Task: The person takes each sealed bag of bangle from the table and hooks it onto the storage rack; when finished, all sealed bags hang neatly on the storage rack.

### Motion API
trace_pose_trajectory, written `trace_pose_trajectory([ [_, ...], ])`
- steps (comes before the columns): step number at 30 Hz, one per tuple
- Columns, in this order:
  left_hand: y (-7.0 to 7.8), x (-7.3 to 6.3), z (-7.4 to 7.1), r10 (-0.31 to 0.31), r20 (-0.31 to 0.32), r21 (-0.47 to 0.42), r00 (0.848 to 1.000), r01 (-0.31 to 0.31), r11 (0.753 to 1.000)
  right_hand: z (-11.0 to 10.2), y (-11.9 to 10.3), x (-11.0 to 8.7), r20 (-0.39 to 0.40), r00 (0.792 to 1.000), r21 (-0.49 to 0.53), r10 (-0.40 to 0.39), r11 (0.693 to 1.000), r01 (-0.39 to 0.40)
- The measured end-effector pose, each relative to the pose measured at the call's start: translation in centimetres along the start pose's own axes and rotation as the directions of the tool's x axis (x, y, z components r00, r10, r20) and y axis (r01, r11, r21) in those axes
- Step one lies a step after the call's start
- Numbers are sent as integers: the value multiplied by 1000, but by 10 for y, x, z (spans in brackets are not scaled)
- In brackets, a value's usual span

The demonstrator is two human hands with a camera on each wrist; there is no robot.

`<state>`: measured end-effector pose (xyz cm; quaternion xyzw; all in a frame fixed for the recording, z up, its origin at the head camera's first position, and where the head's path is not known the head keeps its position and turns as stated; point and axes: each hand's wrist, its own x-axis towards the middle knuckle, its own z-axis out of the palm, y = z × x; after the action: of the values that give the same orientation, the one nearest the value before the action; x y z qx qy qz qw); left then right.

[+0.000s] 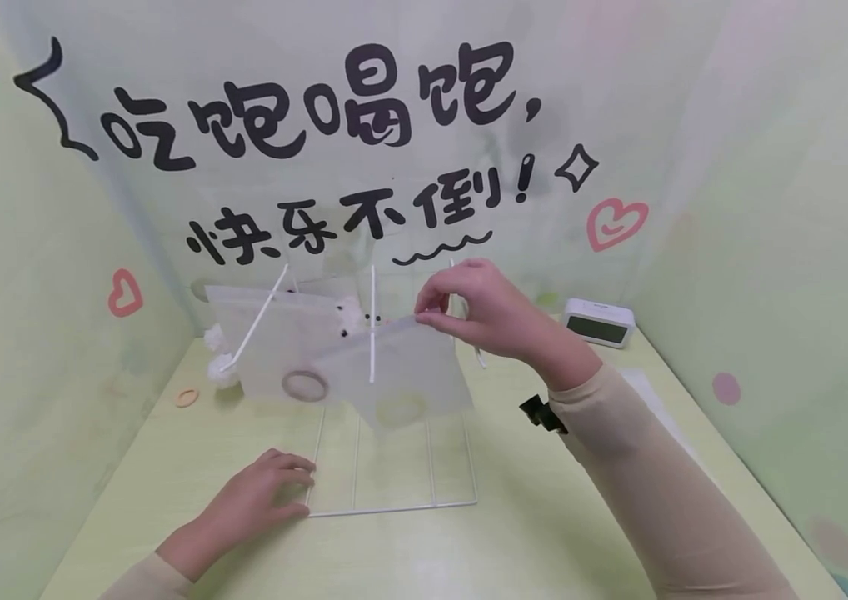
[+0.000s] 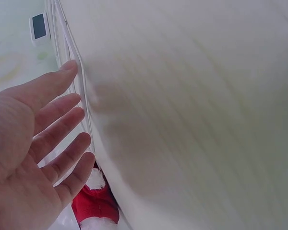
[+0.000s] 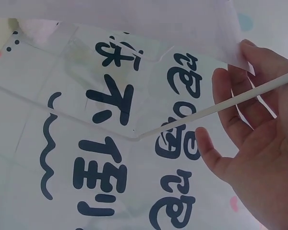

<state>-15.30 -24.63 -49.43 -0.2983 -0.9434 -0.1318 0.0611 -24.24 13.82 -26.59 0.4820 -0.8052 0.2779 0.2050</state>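
A white wire rack (image 1: 394, 509) stands on the table, with a flat grid base and several upright rods. My right hand (image 1: 480, 312) pinches the upper corner of a pale translucent sheet (image 1: 424, 375) between thumb and fingers, among the rods. In the right wrist view a rod (image 3: 221, 106) crosses in front of that hand, and the sheet's corner lies at its fingertips. A second translucent sheet (image 1: 266, 333) stands tilted at the rack's left side. My left hand (image 1: 262, 487) has its loosely extended fingertips at the left edge of the base; a rack wire (image 2: 84, 96) runs along them.
A plush toy (image 1: 221, 367) in white and red sits behind the sheets, partly hidden. An orange ring (image 1: 186, 397) lies left; a brown ring (image 1: 306, 385) shows through a sheet. A white digital clock (image 1: 599, 322) stands at back right, with white paper (image 1: 656, 404) nearer. Fabric walls enclose the table.
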Motion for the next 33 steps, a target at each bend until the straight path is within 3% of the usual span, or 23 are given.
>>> trace_pose_trajectory([
  [7, -1, -1, 0, -5, 8, 0, 1000, 5, 1000, 0, 0, 1, -45, 999, 26, 0, 1000, 1],
  [15, -2, -1, 1, -1, 4, 12, 1000, 1, 1000, -15, 7, -21, -125, 991, 5, 42, 999, -42],
  [24, -2, -2, 3, -32, 21, 23, 999, 31, 999, -31, 27, -71, -188, 971, -65, 149, 984, -164],
  [33, 0, -2, 0, -26, 13, 32, 1000, 25, 999, -25, 67, -142, -126, 948, -135, 292, 942, -308],
])
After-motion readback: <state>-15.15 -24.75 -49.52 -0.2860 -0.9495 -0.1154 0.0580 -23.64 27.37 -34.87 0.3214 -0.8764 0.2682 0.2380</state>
